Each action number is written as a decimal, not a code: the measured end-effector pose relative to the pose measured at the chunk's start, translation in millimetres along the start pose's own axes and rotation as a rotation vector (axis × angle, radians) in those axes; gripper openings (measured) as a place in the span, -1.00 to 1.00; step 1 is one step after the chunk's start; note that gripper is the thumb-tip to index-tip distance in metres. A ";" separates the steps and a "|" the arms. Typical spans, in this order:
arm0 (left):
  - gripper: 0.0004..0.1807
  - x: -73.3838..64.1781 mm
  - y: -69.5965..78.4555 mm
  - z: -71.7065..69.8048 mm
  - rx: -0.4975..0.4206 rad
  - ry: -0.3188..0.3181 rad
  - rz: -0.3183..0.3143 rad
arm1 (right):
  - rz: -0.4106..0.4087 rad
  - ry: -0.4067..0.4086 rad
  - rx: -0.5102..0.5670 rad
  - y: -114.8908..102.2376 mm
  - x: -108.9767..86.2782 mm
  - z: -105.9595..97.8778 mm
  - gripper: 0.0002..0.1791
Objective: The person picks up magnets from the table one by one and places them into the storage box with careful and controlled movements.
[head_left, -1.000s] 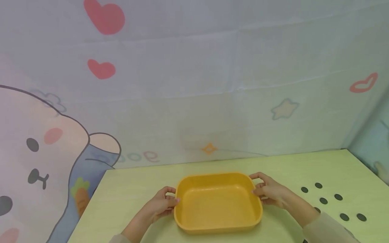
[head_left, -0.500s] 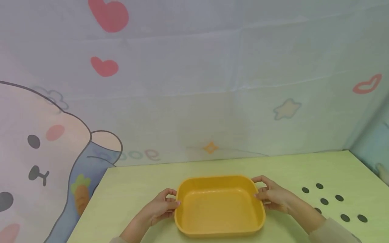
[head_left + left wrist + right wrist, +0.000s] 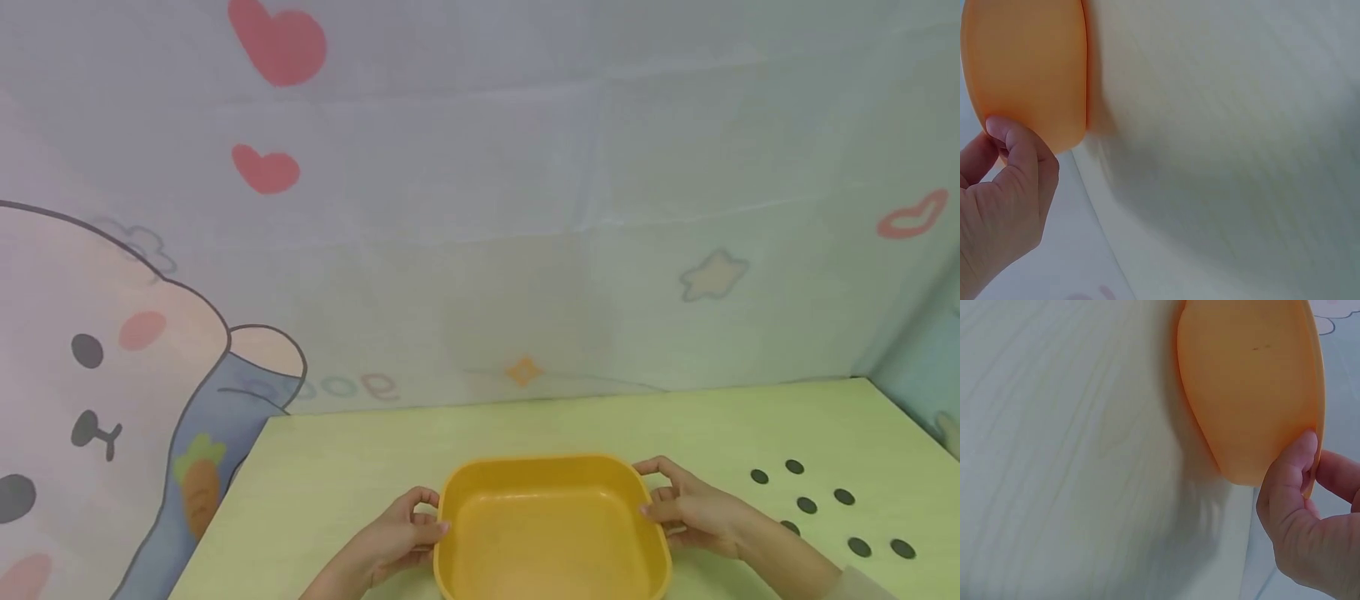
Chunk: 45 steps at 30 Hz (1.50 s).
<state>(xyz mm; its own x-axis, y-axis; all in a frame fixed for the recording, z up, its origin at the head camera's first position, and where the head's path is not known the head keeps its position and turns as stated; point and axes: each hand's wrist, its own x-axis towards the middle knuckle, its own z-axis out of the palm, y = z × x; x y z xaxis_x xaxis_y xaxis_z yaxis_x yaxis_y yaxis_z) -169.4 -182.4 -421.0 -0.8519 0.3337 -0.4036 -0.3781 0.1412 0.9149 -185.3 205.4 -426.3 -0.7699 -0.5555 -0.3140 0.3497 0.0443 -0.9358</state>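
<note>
From the head view I locate the yellow tray (image 3: 555, 533) at the near part of the pale green table (image 3: 360, 450), between both hands, its open side facing up and its near edge cut off by the frame. I read the left hand (image 3: 401, 533) as pinching the tray's left rim, thumb over the edge, fingers against the outer wall. The right hand (image 3: 697, 512) pinches the right rim in the same manner. I cannot tell whether the tray's base contacts the table. Seven dark discs (image 3: 844, 497) lie right of the right hand; a printed cloth (image 3: 480, 192) hangs behind.
</note>
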 end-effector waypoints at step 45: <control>-0.69 -21.2 -11.9 8.4 0.013 -0.093 -0.026 | -0.051 -0.207 0.136 16.3 -25.5 4.2 -0.41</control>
<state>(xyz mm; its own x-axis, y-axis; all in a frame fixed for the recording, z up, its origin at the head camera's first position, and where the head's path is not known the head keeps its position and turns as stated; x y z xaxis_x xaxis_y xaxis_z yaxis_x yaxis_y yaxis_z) -143.8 -183.3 -423.3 -0.8041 0.4151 -0.4256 -0.3947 0.1626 0.9043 -157.7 216.8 -432.8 -0.6680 -0.7127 -0.2140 0.3920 -0.0926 -0.9153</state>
